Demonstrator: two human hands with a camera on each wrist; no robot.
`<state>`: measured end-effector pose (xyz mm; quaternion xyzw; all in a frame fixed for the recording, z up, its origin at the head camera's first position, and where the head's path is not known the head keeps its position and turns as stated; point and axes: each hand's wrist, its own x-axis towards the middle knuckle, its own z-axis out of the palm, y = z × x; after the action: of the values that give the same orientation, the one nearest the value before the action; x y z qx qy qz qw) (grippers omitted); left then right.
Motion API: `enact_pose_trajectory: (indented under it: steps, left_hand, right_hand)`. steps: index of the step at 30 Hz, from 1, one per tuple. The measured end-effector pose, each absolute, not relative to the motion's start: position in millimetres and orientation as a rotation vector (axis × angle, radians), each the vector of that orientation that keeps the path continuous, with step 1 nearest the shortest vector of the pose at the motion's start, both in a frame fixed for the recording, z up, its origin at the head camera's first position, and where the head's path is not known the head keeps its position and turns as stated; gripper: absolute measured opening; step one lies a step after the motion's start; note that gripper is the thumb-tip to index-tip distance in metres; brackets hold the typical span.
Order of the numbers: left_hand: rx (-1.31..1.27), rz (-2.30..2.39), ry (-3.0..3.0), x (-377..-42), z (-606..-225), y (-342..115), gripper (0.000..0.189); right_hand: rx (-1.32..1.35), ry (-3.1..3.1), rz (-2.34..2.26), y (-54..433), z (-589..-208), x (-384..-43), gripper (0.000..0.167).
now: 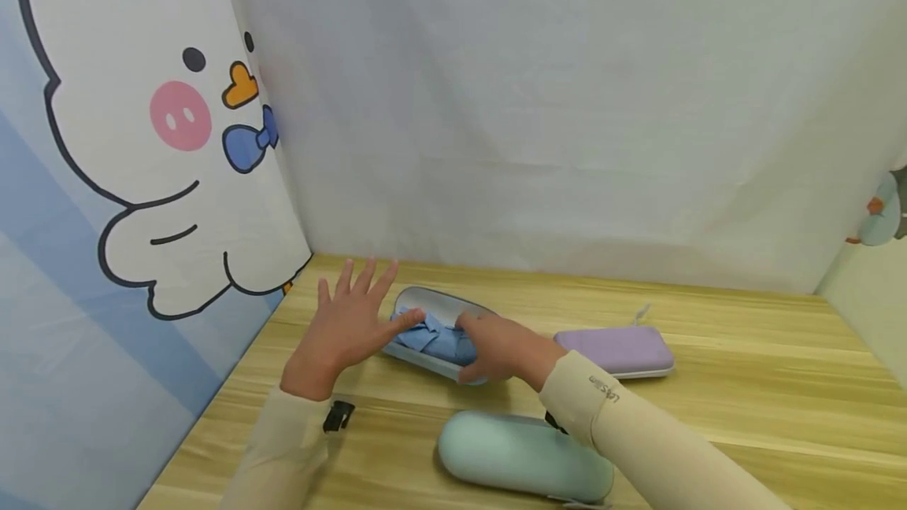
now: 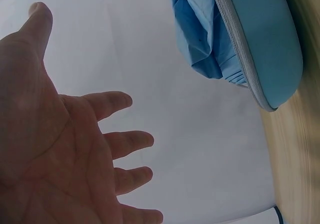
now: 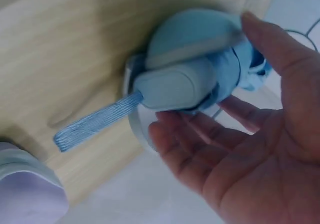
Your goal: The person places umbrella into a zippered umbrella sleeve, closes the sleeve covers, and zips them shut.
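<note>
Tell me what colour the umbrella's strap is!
The strap is light blue, seen best in the right wrist view.

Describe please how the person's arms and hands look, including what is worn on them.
Both the left hand and the right hand are bare, without gloves. The left sleeve and right sleeve are long and cream-beige; dark lettering marks the right one near its cuff.
</note>
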<state>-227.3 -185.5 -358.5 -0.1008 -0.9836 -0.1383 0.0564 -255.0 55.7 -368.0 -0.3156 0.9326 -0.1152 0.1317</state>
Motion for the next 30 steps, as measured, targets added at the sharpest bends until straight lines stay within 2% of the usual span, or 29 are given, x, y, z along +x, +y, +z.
enact_pose_trajectory:
  steps: [3, 8, 14, 24, 26, 30]
  left_hand:
    - [-0.309, -0.41, -2.99, -225, -358, -185, 0.092]
    - [-0.321, -0.409, -2.992, -223, -357, -185, 0.091]
    - [-0.33, -0.43, -2.989, -223, -359, -187, 0.092]
    - [-0.346, -0.42, -2.99, -222, -358, -187, 0.092]
    - [-0.347, -0.436, -2.992, -222, -358, -188, 0.092]
    - [-0.349, -0.452, -2.992, -222, -360, -190, 0.093]
  right_hand:
    - [-0.941, 2.755, -0.239, 59, -373, -247, 0.071]
    - [-1.056, 2.843, -0.091, 63, -381, -248, 0.062]
    - [-1.165, 2.883, -0.062, 73, -387, -253, 0.064]
    - [-1.023, 2.752, -0.293, 96, -376, -261, 0.078]
    - [-0.949, 2.739, -0.34, 105, -371, -265, 0.072]
    - [-0.82, 2.77, -0.26, 118, -363, -273, 0.046]
